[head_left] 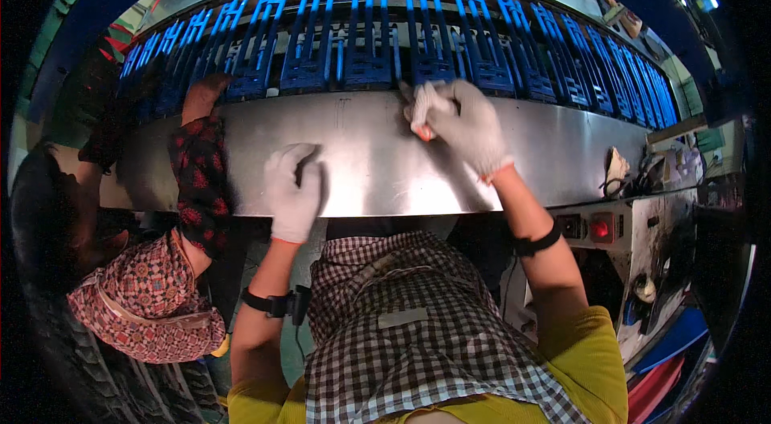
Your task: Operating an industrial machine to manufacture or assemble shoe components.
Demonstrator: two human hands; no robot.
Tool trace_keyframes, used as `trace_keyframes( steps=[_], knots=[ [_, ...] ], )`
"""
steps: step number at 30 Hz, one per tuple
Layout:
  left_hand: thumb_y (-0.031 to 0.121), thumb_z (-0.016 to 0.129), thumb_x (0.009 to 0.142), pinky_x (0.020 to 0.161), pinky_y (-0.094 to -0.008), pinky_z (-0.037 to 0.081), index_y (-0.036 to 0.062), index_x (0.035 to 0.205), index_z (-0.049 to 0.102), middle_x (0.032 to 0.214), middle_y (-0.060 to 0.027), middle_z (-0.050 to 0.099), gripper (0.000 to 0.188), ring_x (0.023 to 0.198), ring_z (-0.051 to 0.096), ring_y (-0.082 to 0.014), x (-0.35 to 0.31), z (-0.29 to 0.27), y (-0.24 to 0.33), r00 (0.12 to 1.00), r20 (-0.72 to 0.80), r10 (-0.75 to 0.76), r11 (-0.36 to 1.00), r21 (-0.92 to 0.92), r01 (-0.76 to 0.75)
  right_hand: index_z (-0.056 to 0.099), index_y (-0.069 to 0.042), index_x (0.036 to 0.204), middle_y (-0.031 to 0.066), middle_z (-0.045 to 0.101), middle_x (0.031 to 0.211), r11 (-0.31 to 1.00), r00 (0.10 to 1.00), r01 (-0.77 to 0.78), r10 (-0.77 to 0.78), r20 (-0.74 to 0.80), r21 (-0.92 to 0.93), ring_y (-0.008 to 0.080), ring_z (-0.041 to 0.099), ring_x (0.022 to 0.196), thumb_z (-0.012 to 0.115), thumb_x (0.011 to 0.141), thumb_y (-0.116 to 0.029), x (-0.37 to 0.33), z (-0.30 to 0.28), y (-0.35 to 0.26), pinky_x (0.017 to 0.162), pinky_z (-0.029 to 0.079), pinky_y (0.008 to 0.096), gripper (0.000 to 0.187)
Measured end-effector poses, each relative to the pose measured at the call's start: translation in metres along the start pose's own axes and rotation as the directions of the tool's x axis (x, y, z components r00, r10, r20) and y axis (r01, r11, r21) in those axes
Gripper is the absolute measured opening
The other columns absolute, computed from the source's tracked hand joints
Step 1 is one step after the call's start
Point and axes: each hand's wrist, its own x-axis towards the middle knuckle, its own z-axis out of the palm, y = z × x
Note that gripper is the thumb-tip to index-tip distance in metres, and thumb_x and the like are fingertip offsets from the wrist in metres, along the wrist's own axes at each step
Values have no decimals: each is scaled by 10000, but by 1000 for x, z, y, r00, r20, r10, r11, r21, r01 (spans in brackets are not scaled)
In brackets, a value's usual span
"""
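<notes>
My right hand [474, 133], in a white knit glove, is closed on a bunched white cloth [430, 103] with a bit of orange at its lower end. It is over the far edge of a shiny metal ledge [365, 155], close to a row of blue-lit racks [309, 42]. My left hand [293, 191], gloved the same way, hovers over or rests on the ledge near its front edge; which one, I cannot tell. Its thumb stands apart from its curved fingers, and nothing shows between them.
On my left a co-worker in a patterned apron [148, 299] reaches a bare hand [205, 99] to the racks. A control box with a red button [601, 228] is at my right, below the ledge. Cables and small tools [622, 171] lie at the ledge's right end.
</notes>
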Motion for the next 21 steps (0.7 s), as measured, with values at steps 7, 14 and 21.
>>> trace_keyframes(
  steps=[7, 14, 21],
  knots=[
    [197, 828, 885, 1098, -446, 526, 35, 1392, 656, 1335, -189, 661, 559, 1214, 661, -338, -26, 77, 115, 952, 298, 67, 952, -304, 28, 802, -118, 1112, 157, 693, 1031, 885, 987, -88, 16, -160, -457, 357, 716, 927, 776, 941, -310, -89, 4, 8, 791, 586, 473, 259],
    [237, 840, 934, 970, -359, 575, 16, 1540, 510, 1279, -166, 670, 724, 1084, 706, -205, -30, 84, 160, 867, 462, -189, 803, -435, 407, 811, -173, 1236, 132, 674, 981, 929, 945, -47, -78, -318, -367, 333, 697, 845, 765, 966, -252, -114, -2, 1, 732, 570, 461, 286],
    [-59, 598, 1023, 987, -321, 567, -32, 1512, 496, 1261, -140, 714, 500, 1111, 698, -179, -20, 87, 158, 907, 394, -149, 595, -697, 400, 765, -42, 1257, 120, 714, 1040, 918, 937, -102, 218, -274, 383, 222, 729, 1008, 667, 1061, -126, -111, 9, 16, 869, 579, 382, 235]
  ],
)
